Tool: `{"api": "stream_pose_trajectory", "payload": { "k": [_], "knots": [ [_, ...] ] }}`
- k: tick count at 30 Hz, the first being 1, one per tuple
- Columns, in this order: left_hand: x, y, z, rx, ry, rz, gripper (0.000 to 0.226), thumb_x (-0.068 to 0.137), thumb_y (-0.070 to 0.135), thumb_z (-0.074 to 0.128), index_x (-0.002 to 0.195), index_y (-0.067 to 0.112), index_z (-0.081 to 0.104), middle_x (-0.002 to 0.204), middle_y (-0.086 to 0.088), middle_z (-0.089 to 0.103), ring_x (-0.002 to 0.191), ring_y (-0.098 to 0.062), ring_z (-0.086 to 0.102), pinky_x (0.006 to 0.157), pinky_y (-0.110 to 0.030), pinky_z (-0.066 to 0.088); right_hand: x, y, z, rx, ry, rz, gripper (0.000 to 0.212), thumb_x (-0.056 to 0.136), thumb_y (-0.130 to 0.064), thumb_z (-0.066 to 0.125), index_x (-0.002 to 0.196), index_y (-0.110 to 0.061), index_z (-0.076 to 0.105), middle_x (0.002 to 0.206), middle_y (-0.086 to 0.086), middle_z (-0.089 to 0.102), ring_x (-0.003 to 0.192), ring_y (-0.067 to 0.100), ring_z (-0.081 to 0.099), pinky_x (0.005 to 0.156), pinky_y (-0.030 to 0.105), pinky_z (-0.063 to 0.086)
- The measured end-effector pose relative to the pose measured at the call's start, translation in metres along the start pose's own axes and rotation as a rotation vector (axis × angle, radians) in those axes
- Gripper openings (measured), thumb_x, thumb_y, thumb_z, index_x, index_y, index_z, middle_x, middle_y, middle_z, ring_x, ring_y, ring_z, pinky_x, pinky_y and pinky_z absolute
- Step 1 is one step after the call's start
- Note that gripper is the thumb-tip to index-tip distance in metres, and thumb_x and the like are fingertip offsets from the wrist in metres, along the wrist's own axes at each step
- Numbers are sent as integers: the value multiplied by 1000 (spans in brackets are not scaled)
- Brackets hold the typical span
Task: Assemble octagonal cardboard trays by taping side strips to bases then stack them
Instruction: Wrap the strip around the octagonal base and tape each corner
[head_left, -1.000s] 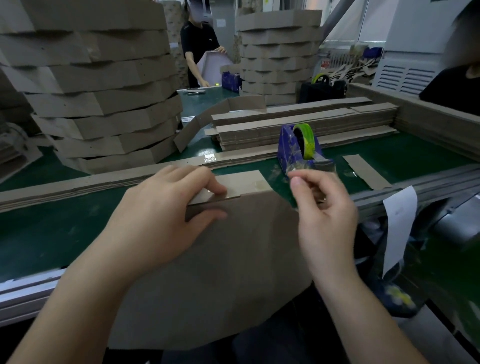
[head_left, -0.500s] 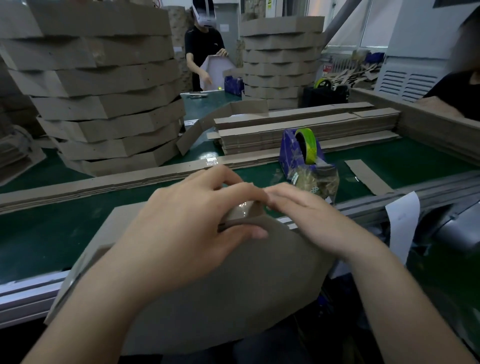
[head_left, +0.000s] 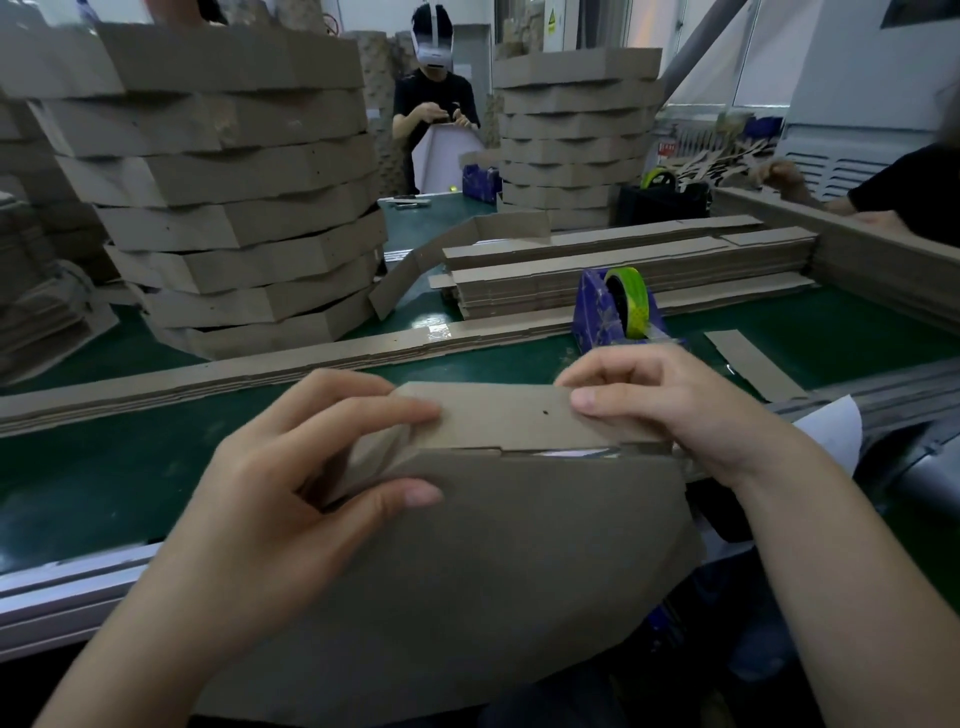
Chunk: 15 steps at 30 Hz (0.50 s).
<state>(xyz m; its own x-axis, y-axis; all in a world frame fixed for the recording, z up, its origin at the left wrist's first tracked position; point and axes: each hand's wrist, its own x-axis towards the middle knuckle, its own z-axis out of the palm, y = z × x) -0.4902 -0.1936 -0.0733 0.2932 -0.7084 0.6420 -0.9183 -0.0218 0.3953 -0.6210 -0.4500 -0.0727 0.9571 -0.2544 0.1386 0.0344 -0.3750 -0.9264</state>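
The flat brown cardboard base (head_left: 493, 571) is nearest, overhanging the near edge of the green-topped desk (head_left: 104, 467). The brown cardboard side strip (head_left: 498, 421) runs along its far edge. The left hand (head_left: 291, 478) is at the strip's left end and the right hand (head_left: 691, 410) at its right end. Just behind the right hand stands the blue tape dispenser (head_left: 615, 306). Behind that lies a pile of flat brown cardboard strips (head_left: 623, 270). A tall stack of brown octagonal cardboard trays (head_left: 234, 208) stands at the far left, and a second tray stack (head_left: 571, 130) stands behind the pile.
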Motion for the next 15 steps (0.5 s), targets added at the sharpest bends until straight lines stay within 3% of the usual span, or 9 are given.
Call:
{"api": "stream_pose_trajectory", "payload": {
  "k": [3,10,15],
  "knots": [
    [-9,-9,-3,-25,28,-33,38,81,48,63,114,31,65,114,6,61,93,-16,63,77,-31,47,0,0,10,135,95,-83,22,73,-26,70,94,-24,78,94,-3,75,88,7,69,69,13,50],
    [-20,-24,-9,-69,7,-71,35,84,46,62,118,39,65,118,4,60,113,-15,59,90,-17,43,-2,6,39,26,174,-76,32,75,-39,67,103,-25,74,101,-8,72,94,7,66,75,18,52],
    [-7,-18,-12,-12,-87,-40,32,88,45,58,117,37,68,125,6,59,113,-17,60,91,-30,47,-1,7,48,9,190,-83,34,74,-39,67,103,-22,73,101,-6,72,94,8,66,76,17,50]
  ]
}}
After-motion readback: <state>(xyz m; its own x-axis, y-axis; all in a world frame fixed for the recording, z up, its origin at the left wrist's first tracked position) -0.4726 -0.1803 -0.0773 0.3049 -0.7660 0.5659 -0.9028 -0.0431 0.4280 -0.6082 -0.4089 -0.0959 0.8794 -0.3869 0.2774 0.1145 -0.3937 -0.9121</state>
